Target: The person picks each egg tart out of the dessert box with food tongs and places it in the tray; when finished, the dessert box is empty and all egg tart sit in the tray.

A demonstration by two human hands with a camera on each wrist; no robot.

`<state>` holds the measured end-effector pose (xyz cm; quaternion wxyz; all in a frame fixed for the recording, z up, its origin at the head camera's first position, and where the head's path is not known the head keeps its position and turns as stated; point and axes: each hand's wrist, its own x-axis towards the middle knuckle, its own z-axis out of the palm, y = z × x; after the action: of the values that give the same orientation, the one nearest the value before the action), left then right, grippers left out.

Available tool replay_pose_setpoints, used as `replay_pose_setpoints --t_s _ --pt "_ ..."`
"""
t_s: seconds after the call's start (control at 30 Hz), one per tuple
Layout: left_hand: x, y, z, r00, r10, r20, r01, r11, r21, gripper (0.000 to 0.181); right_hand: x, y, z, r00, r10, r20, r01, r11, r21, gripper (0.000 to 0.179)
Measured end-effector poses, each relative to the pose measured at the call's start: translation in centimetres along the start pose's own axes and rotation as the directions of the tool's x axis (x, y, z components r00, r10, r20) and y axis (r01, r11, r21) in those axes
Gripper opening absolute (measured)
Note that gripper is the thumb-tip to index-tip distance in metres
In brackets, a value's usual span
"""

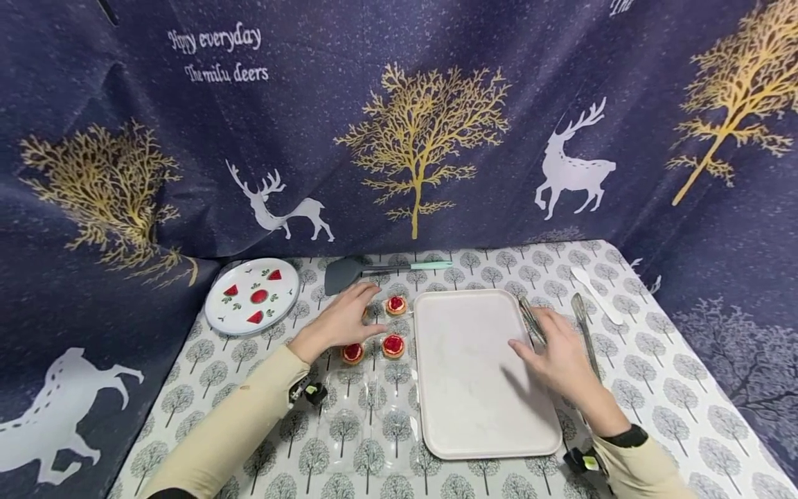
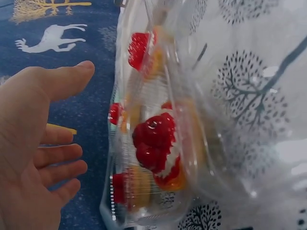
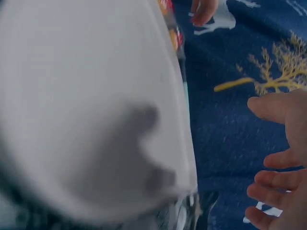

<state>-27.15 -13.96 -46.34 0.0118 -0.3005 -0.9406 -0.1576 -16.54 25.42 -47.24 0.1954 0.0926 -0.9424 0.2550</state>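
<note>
Small tarts with red fruit tops, among them the near right tart [image 1: 393,346] and the near left tart [image 1: 352,353], sit in a clear plastic container [image 2: 192,158] left of the white tray [image 1: 480,374]. Over the tarts hovers my left hand [image 1: 345,315], thumb and fingers apart, gripping nothing; it partly hides one tart at the back left. My right hand [image 1: 557,353] hangs above the tray's right edge, fingers spread and holding nothing, its shadow falling on the tray. Metal tongs [image 1: 532,321] lie by that edge, partly covered by the right hand.
A round plate [image 1: 224,308] with watermelon pictures stands at the back left. Behind the tarts lies a dark spatula [image 1: 341,276] with a mint handle. To the right are a long metal utensil [image 1: 584,326] and a white plastic utensil [image 1: 595,295]. A dark blue cloth [image 1: 399,138] hangs behind.
</note>
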Motion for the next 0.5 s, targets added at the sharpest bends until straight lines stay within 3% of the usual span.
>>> replay_pose_setpoints --t_s 0.23,0.5 --pt "1.6 -0.6 1.3 0.995 -0.057 0.08 0.058 0.998 -0.01 0.089 -0.5 2.3 0.0 0.998 0.046 -0.035 -0.048 0.996 -0.075 0.077" --pt "3.2 -1.2 2.1 0.992 -0.067 0.111 0.072 0.996 -0.05 0.093 -0.4 3.8 -0.6 0.982 0.165 0.091 -0.15 0.976 -0.16 0.094"
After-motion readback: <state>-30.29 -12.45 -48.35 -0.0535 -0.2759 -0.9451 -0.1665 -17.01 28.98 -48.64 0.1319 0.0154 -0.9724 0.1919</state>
